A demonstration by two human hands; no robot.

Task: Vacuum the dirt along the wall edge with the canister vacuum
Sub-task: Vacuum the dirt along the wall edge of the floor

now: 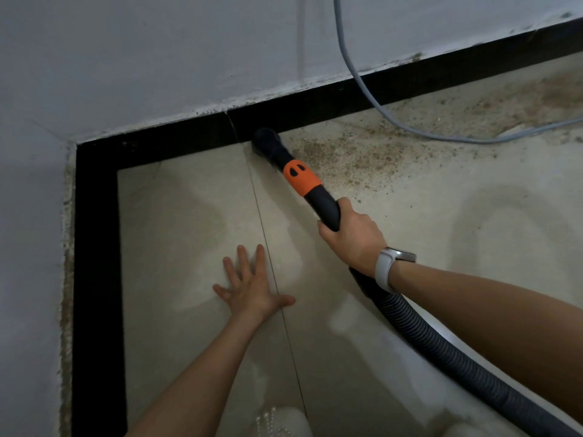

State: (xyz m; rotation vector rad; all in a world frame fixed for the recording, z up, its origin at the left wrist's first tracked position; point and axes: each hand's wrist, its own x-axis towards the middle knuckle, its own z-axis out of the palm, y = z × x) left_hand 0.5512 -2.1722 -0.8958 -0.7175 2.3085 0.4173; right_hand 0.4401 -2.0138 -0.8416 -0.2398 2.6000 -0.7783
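Nearest you: your left hand [252, 288], flat on the pale floor tile [189, 231], fingers spread and straight, holding nothing; it lies across a thin grout line.

Right of it: the grey ribbed hose [441, 351], running from the lower right corner up under your right wrist. A white-strapped watch [389, 266] sits on that wrist.

Next: your right hand [350, 234], fingers curled round the dark curved handle [325, 209] of the vacuum wand, gripping it firmly. Beyond the hand, an orange collar [301, 178] with two dark oval marks rings the tube.

Further: the black nozzle [266, 143], tip down on the floor and up against the black skirting [315, 105] at the wall's foot.

Just right of the nozzle: brown gritty dirt [344, 159], scattered along the skirting and thickening toward the far right.

Over the dirt: a pale grey cable [362, 80], dropping down the white wall [157, 58], crossing the skirting and trailing off right across the floor.

Left side: the skirting turns a corner and runs back toward you.
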